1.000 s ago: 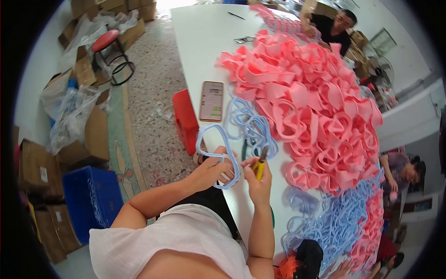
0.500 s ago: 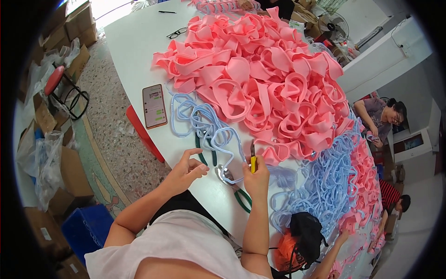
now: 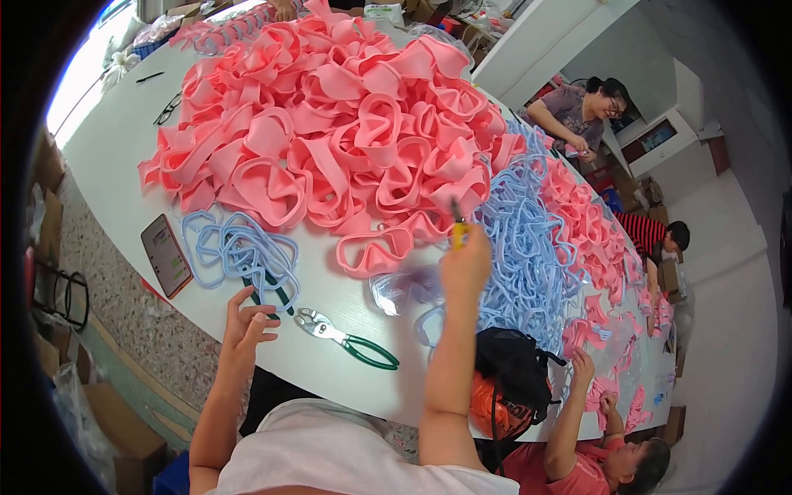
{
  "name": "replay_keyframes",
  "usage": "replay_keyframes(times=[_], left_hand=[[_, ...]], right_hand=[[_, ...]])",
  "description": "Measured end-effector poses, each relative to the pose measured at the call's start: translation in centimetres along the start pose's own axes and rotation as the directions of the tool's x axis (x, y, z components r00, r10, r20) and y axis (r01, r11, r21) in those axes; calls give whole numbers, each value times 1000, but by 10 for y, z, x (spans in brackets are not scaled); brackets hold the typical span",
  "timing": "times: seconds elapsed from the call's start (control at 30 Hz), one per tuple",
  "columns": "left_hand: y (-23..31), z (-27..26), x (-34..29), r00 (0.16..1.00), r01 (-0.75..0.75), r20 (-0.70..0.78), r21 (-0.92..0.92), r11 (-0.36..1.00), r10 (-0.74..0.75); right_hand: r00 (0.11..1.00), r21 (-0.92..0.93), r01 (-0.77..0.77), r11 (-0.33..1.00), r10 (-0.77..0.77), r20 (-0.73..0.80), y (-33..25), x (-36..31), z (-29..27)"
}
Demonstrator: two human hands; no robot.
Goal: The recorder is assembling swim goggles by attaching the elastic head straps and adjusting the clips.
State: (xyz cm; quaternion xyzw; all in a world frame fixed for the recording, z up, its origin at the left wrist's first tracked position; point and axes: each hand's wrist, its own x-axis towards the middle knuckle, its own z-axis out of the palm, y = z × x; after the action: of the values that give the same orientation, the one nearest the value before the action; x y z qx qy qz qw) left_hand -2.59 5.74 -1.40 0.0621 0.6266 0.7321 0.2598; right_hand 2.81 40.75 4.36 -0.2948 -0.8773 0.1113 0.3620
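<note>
Your right hand [image 3: 466,262] has its fingers closed around a yellow-handled tool [image 3: 460,237], its tip blurred against the heap of pink bands [image 3: 330,140]; the tangled pale-blue cords [image 3: 528,239] lie just right. Your left hand [image 3: 250,326], fingers loosely parted and empty, is just beside smaller pale-blue loops [image 3: 262,264]. Green-handled slip-joint pliers [image 3: 334,333] lie between your hands on the white table [image 3: 326,289].

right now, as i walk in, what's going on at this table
The person's right hand holds a yellow-handled tool by a big heap of pink loops and a tangle of pale blue cords. The left hand looks empty and open, near a smaller bundle of blue cords. A pair of green-handled pliers lies on the white table between the hands. At the right, a co-worker in a red top has a hand at more pink pieces.
</note>
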Motion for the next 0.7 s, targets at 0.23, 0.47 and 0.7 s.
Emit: replay_keyframes(times=[0.23,0.47,0.7], left_hand=[[3,-5,4,999,-26,41,-22,999,27],[10,-2,-5,987,-118,105,-19,993,119],[22,37,11,940,-127,253,-358,925,228]], right_hand=[[903,-582,-358,730,428,-19,98,55,-28],[921,-237,-67,969,-32,-389,71,46,-38],[932,931,-354,-84,-121,343,-81,-71,-5]])
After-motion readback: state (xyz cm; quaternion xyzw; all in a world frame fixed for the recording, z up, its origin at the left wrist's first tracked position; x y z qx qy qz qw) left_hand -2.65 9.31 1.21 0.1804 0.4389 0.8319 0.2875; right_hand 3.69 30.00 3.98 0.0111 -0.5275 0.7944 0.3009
